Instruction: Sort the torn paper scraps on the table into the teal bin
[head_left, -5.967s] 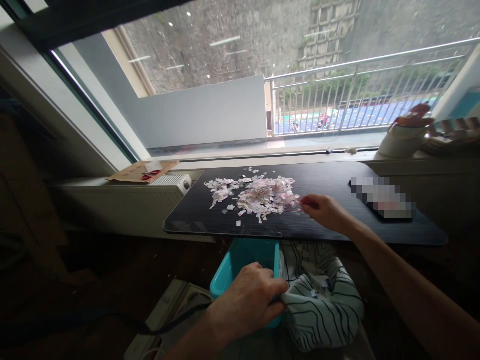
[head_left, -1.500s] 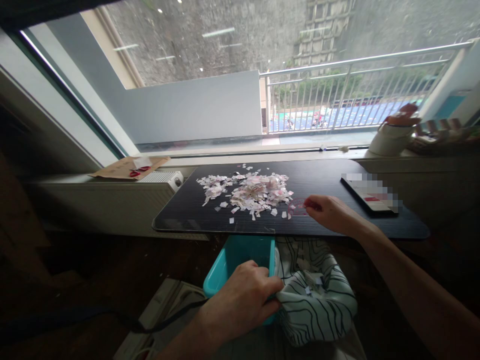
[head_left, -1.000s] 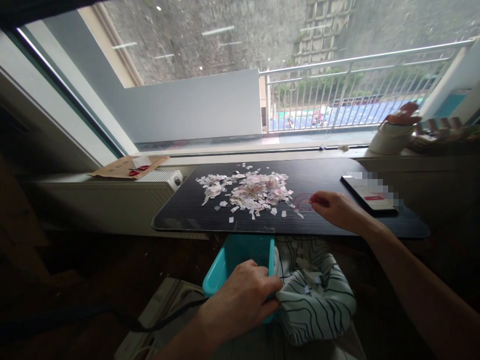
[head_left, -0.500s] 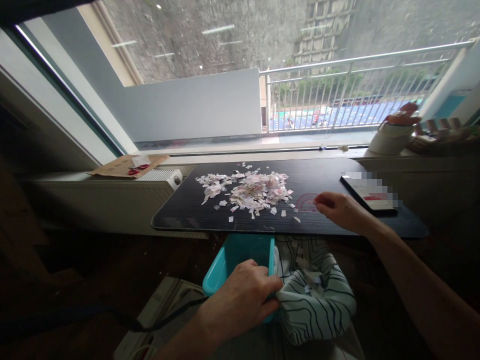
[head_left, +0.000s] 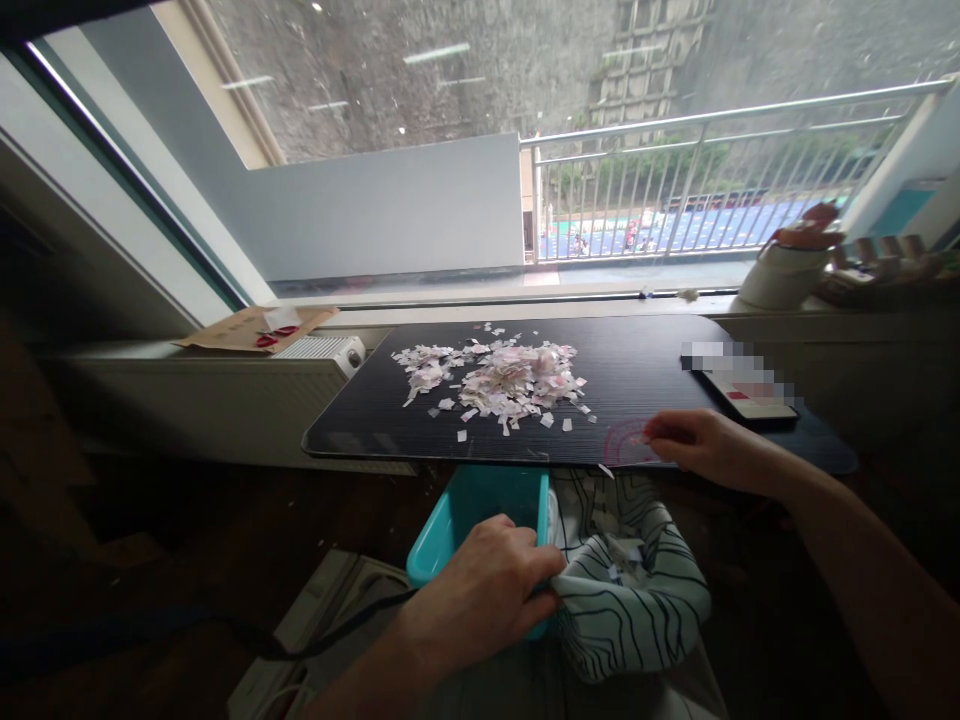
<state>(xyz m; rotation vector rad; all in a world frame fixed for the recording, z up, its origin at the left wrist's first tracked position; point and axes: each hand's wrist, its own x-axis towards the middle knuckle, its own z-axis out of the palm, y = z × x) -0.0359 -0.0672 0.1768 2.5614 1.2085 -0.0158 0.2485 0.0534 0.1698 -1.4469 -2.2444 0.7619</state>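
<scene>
My right hand [head_left: 686,440] pinches a clear pink protractor [head_left: 626,442] at the front edge of the dark tabletop [head_left: 360,425]. Just off the protractor, a paper scrap [head_left: 606,471] hangs at the table edge. Below it, the mouth of a striped cloth bag [head_left: 637,620] gapes, with several paper scraps [head_left: 628,560] inside. My left hand [head_left: 502,580] is closed on the bag's left edge, beside the rim of a teal plastic bin [head_left: 427,555]. A heap of small cut paper pieces [head_left: 517,378] lies mid-table, left of the protractor.
A phone [head_left: 757,402] lies on the table's right side. Red-handled scissors [head_left: 276,336] rest on brown paper [head_left: 217,332] above the white radiator [head_left: 225,390]. On the sill at right stands a white pot [head_left: 780,272], under the window.
My right hand has drawn the protractor toward the table's front edge and slightly right. A loose scrap has moved with it to the edge above the bag. My left hand holds still.
</scene>
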